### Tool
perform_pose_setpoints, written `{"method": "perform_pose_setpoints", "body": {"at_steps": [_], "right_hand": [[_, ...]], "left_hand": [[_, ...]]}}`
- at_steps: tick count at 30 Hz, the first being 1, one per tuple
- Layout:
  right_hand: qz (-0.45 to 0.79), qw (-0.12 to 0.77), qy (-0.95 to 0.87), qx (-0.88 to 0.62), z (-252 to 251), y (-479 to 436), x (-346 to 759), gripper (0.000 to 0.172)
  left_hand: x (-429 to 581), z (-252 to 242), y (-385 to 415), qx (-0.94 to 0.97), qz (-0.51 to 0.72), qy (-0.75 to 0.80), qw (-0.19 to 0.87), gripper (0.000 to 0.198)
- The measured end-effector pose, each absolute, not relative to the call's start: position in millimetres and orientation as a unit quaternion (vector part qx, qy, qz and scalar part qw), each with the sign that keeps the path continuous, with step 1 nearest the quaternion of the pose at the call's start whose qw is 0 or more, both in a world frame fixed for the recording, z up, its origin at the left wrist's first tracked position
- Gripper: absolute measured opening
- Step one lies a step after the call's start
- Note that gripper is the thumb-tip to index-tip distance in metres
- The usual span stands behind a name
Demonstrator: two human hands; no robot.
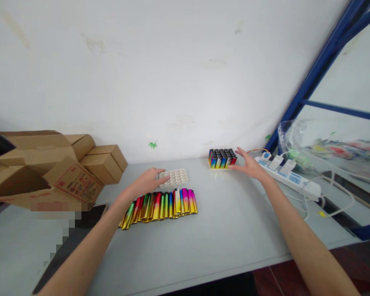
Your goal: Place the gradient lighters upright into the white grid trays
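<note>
My left hand (148,181) is at the left end of a white tray (180,177) with rows of round holes. Its thumb lies over the tray's edge and the fingers are apart from it, not closed. Farther right, my right hand (248,164) is open beside a filled tray of upright, lighter-like tubes (222,159) with black tops. Its thumb reaches that tray's right side; whether it touches cannot be made out. In front of my left hand, a row of shiny, multicoloured lighter-like tubes (163,205) with gold ends lies on the grey table (222,230).
Cardboard boxes (103,164) stand at the left, one with open flaps. A dark flat object (80,230) lies under my left forearm. At the right are a white power strip (290,176) with plugs and cables, a phone-like slab (354,191), a plastic bag (333,152) and a blue frame (308,86).
</note>
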State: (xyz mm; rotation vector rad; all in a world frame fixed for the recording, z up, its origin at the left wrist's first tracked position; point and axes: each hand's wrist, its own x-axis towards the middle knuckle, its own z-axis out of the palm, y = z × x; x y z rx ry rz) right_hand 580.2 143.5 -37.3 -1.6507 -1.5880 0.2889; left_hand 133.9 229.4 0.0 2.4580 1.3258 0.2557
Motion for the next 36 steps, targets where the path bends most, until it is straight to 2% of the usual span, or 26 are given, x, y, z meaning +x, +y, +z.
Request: {"method": "perform_pose_setpoints", "body": {"at_steps": [1, 3, 4, 6, 8, 10, 12, 16, 18, 24, 31, 34, 36], "right_hand": [[0.076, 0.445, -0.614, -0.647, -31.1, 133.7, 571.4, 0.092], [0.012, 0.531, -0.595, -0.603, -16.1, 114.1, 546.1, 0.063], [-0.002, 0.547, -0.601, -0.583, -9.1, 105.6, 530.4, 0.049], [0.027, 0.509, -0.671, -0.538, -0.3, 94.2, 497.8, 0.028], [0.07, 0.415, -0.767, -0.485, -2.3, 92.2, 471.0, 0.022], [0.077, 0.357, -0.806, -0.466, -14.4, 98.0, 456.1, 0.029], [0.077, 0.327, -0.81, -0.48, -30.9, 107.2, 453.1, 0.044], [0.118, 0.282, -0.822, -0.481, -54.7, 121.2, 461.7, 0.068], [0.14, 0.276, -0.825, -0.473, -59.7, 124.2, 464.3, 0.076], [0.148, 0.308, -0.807, -0.482, -66.0, 125.9, 463.2, 0.074], [0.162, 0.311, -0.797, -0.492, -64.3, 125.4, 463.6, 0.074], [0.159, 0.308, -0.798, -0.493, -63.6, 125.2, 463.6, 0.074], [0.155, 0.309, -0.797, -0.495, -63.6, 125.3, 463.5, 0.075]], "left_hand": [[137.0, -0.8, 231.2, 0.867, 0.087, 0.46, 0.173, 0.072], [145.4, -2.7, 233.4, 0.873, 0.082, 0.444, 0.182, 0.068], [150.7, -3.6, 233.9, 0.877, 0.08, 0.435, 0.187, 0.067], [162.7, -5.4, 234.1, 0.884, 0.079, 0.417, 0.196, 0.065], [174.7, -6.1, 233.2, 0.89, 0.081, 0.4, 0.203, 0.061], [183.2, -4.5, 230.4, 0.893, 0.086, 0.39, 0.206, 0.057], [185.9, 0.2, 223.1, 0.891, 0.101, 0.392, 0.205, 0.056], [177.6, 13.3, 188.7, 0.878, 0.169, 0.409, 0.182, 0.055], [173.7, 15.0, 165.4, 0.895, 0.207, 0.36, 0.163, 0.049], [179.2, 1.1, 124.6, 0.937, 0.17, 0.287, 0.105, 0.078], [176.6, -11.2, 130.8, 0.94, 0.159, 0.278, 0.121, 0.077], [174.0, -11.0, 131.0, 0.927, 0.201, 0.283, 0.144, 0.078], [174.2, -4.5, 127.8, 0.909, 0.249, 0.29, 0.165, 0.072]]}}
